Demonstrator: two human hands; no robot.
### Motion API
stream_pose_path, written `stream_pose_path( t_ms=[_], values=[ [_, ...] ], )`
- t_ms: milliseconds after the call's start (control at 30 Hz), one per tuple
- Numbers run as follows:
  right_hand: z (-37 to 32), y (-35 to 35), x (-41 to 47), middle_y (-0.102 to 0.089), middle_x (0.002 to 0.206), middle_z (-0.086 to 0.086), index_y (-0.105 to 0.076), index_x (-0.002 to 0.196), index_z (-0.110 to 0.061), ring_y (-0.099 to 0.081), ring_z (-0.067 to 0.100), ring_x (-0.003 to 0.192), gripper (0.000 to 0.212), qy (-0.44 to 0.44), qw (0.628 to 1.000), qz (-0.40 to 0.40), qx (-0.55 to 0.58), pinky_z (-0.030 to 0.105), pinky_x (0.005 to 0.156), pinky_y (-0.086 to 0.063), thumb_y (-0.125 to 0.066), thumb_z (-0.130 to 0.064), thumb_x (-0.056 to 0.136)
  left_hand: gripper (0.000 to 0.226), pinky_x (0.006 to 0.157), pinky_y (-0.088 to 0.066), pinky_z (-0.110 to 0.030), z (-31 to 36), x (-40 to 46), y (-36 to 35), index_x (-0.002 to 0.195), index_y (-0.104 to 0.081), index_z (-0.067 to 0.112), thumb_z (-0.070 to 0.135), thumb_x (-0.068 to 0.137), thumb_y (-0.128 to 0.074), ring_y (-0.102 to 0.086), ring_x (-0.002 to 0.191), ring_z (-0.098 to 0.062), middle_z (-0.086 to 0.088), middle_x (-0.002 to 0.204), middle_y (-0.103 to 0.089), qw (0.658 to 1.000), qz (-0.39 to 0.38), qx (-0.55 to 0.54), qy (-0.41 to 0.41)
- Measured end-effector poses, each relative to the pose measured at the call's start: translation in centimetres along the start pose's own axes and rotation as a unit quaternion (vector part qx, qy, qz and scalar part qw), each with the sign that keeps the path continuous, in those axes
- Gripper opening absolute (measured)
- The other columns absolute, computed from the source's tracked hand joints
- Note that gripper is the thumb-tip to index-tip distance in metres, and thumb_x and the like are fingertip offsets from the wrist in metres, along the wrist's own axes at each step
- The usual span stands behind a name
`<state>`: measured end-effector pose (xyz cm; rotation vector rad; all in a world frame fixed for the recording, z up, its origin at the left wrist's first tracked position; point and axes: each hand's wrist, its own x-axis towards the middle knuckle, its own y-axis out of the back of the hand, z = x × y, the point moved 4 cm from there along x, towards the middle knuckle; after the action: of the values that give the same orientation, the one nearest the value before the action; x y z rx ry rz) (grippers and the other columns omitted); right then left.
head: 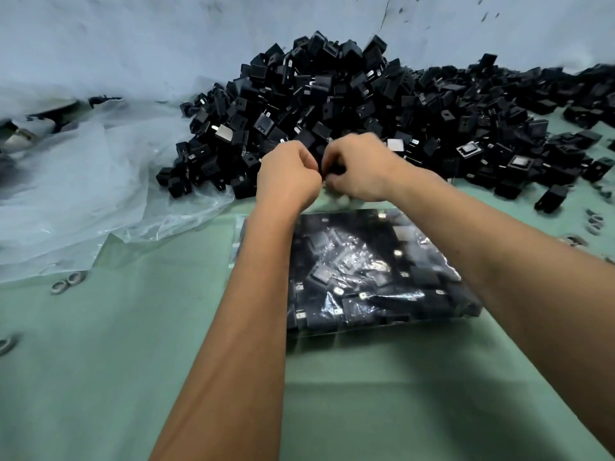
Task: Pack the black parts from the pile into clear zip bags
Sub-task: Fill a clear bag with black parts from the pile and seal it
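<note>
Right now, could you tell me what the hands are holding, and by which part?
Both hands, left and right, pinch the far top edge of the filled zip bag, apparently at its seal; the exact grip is blurred.

left hand (286, 176) bare | right hand (361, 168) bare | 2 forearms, no sleeves

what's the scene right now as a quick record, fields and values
surface: green table
pile: black parts heaped at the far side, against a pale wall
bag: clear zip bag lying flat, full of black parts, under the forearms
left hand: left hand curled shut at the bag's far edge
right hand: right hand curled shut, touching the left; what they pinch is blurred
plastic sheet: loose clear plastic on the left, under the pile's edge
strays: small grey rings scattered on the table
</note>
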<state>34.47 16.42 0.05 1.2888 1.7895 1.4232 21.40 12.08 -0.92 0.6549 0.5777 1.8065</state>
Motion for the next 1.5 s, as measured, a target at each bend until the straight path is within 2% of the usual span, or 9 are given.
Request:
stream_pose_path(
  t_ms=[67,200,433,700,833,967,1133,1333,1500],
  values=[
    [2.2,2.0,-2.4,-0.071,0.08,-0.009,-0.075,0.098,-0.024,-0.068,0.009,0.07,0.019,-0.047,0.983,0.094,0.149,0.01,0.059,-0.046,-0.06,-0.024,0.086,0.028,0.073,-0.046,-0.027,1.0,-0.2,-0.7,0.086,-0.067,0.025,0.001,0.082,-0.054,-0.063,0.089,-0.019,0.004,0.091,-0.066,0.999,-0.013,0.011,-0.033],
    [7.7,3.0,-8.9,-0.076,0.086,0.008,-0.066,0.095,-0.021,-0.071,0.016,0.059,0.018,-0.149,0.889,0.198,0.386,0.024,0.046,-0.046,-0.049,-0.019,0.093,0.021,0.082,-0.051,-0.025,3.8,-1.9,-3.4,0.094,-0.071,0.023,0.003,0.091,-0.063,-0.064,0.092,-0.011,0.007,0.097,-0.068,0.982,-0.117,0.003,-0.148],
    [12.9,-0.5,-16.3,-0.074,0.09,0.013,-0.076,0.102,-0.012,-0.067,0.023,0.069,0.017,-0.238,0.774,0.168,0.562,0.026,0.058,-0.057,-0.072,-0.001,0.091,0.048,0.103,-0.033,-0.034,7.4,-5.6,-8.1,0.127,-0.067,0.037,0.001,0.102,-0.05,-0.035,0.128,-0.023,-0.002,0.132,-0.052,0.914,-0.286,0.088,-0.275],
    [12.8,-0.1,-16.5,-0.074,0.076,0.005,-0.067,0.107,-0.007,-0.064,0.012,0.055,0.051,-0.225,0.81,0.15,0.52,0.02,0.043,-0.044,-0.088,-0.029,0.065,0.025,0.108,-0.03,-0.037,7.9,-5.9,-7.7,0.105,-0.07,0.03,0.007,0.099,-0.062,-0.031,0.124,-0.018,0.001,0.124,-0.049,0.907,-0.273,0.073,-0.313],
    [12.3,0.4,-16.7,-0.074,0.077,0.003,-0.076,0.099,-0.013,-0.061,0.008,0.054,0.048,-0.203,0.836,0.121,0.495,0.018,0.044,-0.044,-0.09,-0.035,0.058,0.014,0.102,-0.029,-0.034,7.7,-5.8,-7.6,0.099,-0.069,0.029,0.015,0.095,-0.07,-0.031,0.124,-0.019,0.0,0.124,-0.049,0.904,-0.276,0.074,-0.318],
    [11.4,0.8,-16.8,-0.069,0.072,0.005,-0.08,0.099,-0.013,-0.061,0.008,0.055,0.038,-0.178,0.843,0.104,0.497,0.017,0.049,-0.05,-0.087,-0.026,0.063,0.012,0.098,-0.027,-0.027,7.8,-5.7,-7.2,0.097,-0.069,0.029,0.018,0.094,-0.072,-0.033,0.118,-0.016,0.002,0.119,-0.05,0.907,-0.256,0.066,-0.327],
    [9.9,0.9,-17.0,-0.078,0.097,0.017,-0.079,0.111,-0.014,-0.073,0.024,0.078,0.033,-0.116,0.859,0.033,0.497,0.027,0.07,-0.062,-0.078,-0.025,0.08,0.01,0.092,-0.029,-0.026,8.2,-5.5,-7.0,0.101,-0.067,0.026,0.018,0.096,-0.069,-0.033,0.108,-0.014,0.005,0.108,-0.048,0.912,-0.231,0.05,-0.335],
    [11.0,1.4,-16.7,-0.073,0.07,0.002,-0.073,0.113,-0.007,-0.053,0.008,0.049,0.017,-0.144,0.871,0.141,0.447,0.018,0.043,-0.04,-0.064,-0.003,0.1,0.009,0.092,-0.03,-0.026,8.3,-5.6,-7.3,0.102,-0.067,0.024,0.018,0.097,-0.068,-0.036,0.112,-0.014,0.002,0.111,-0.051,0.914,-0.216,0.055,-0.34],
    [9.0,1.3,-16.8,-0.079,0.09,0.013,-0.065,0.13,-0.019,-0.065,0.018,0.056,0.029,-0.088,0.853,0.042,0.513,0.029,0.046,-0.044,-0.052,-0.009,0.107,0.009,0.095,-0.034,-0.029,8.2,-5.5,-7.3,0.101,-0.067,0.024,0.018,0.095,-0.07,-0.037,0.111,-0.014,0.004,0.112,-0.051,0.913,-0.203,0.055,-0.348]
  ],
)
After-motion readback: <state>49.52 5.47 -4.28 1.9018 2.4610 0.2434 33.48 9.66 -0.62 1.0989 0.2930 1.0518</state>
